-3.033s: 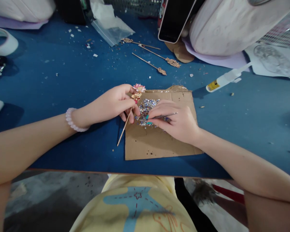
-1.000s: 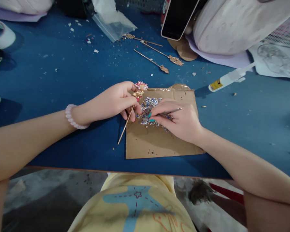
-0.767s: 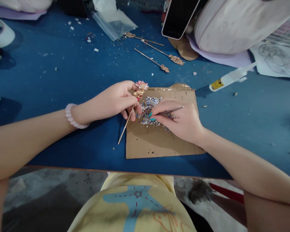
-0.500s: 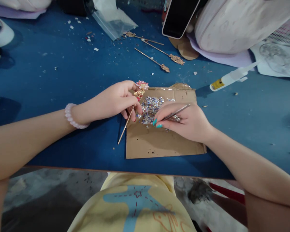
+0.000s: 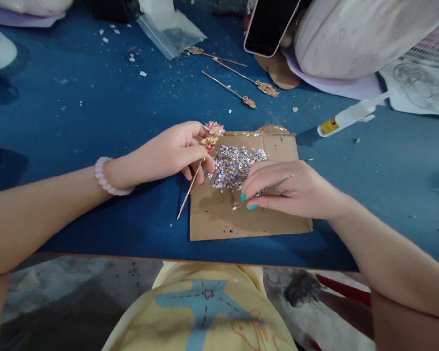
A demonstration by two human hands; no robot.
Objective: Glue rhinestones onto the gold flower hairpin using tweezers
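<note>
My left hand point(image 5: 183, 151) is closed around a gold hairpin point(image 5: 209, 142) with a pink flower at its top; the thin shaft slants down past the cardboard's left edge. In my right hand point(image 5: 285, 187) are slim metal tweezers point(image 5: 280, 182), pinched between thumb and fingers. A small whitish piece point(image 5: 235, 208) shows at the tweezers' tip, just above the cardboard point(image 5: 249, 226); whether it is gripped I cannot tell. A heap of shiny rhinestones point(image 5: 230, 165) is spread on the cardboard between my hands, partly behind the right fingers.
Several gold hairpins point(image 5: 249, 102) lie at the back of the blue table point(image 5: 95, 122), near a clear plastic bag point(image 5: 171, 41). A phone point(image 5: 269, 29) leans at the back right. A glue bottle point(image 5: 331, 126) lies on the right, and a tape roll point(image 5: 7, 51) at far left.
My right hand has moved toward me and slightly right with the tweezers, off the rhinestone heap. A whitish piece now shows at their tip. My left hand has barely moved.
</note>
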